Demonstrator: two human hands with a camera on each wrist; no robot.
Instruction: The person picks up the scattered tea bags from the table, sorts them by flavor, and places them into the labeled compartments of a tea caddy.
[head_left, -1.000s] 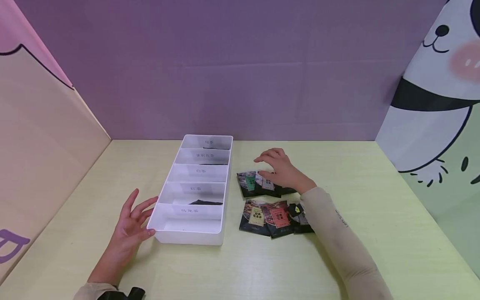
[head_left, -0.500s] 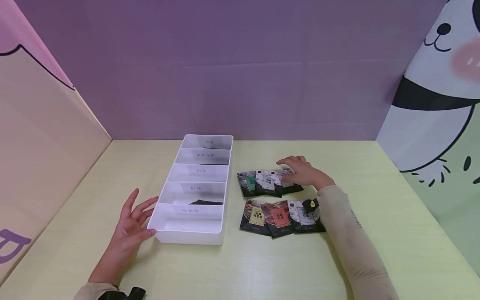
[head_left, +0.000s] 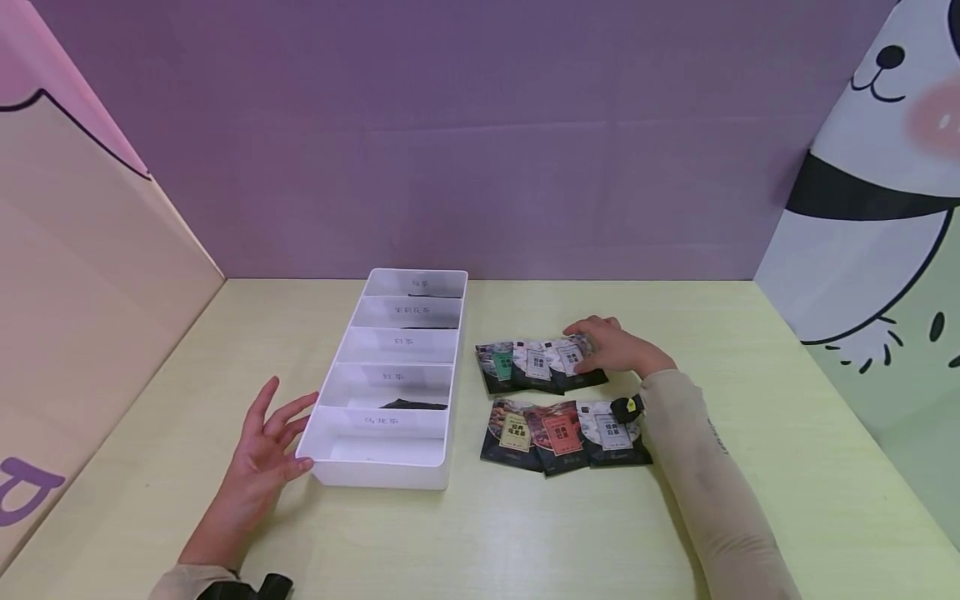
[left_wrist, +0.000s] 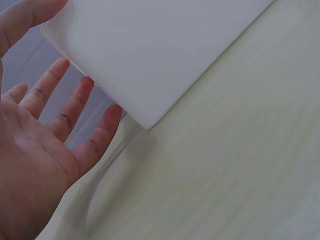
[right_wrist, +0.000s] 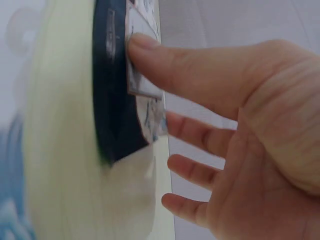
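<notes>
My left hand [head_left: 258,458] is spread at the near left corner of a white compartment box [head_left: 378,476], its thumb and fingertips touching the side in the left wrist view. To the right of the box, my right hand [head_left: 618,346] reaches over the rightmost black tea sachet [head_left: 581,381] of the back row. In the right wrist view the thumb [right_wrist: 165,62] rests on that sachet's white label, and the other fingers extend past its far edge. Beside it lie a white-labelled sachet [head_left: 536,372] and a green-labelled sachet [head_left: 498,368].
A front row holds a yellow-labelled sachet [head_left: 512,437], a red-labelled sachet [head_left: 560,437] and a white-labelled sachet [head_left: 613,437], under the right forearm. Labelled box compartments hold some dark packets [head_left: 412,405]. A purple wall [head_left: 487,167] stands behind the table.
My right hand has moved right along the back row and lowered onto the rightmost sachet, uncovering the others. The left hand and the box stay in place.
</notes>
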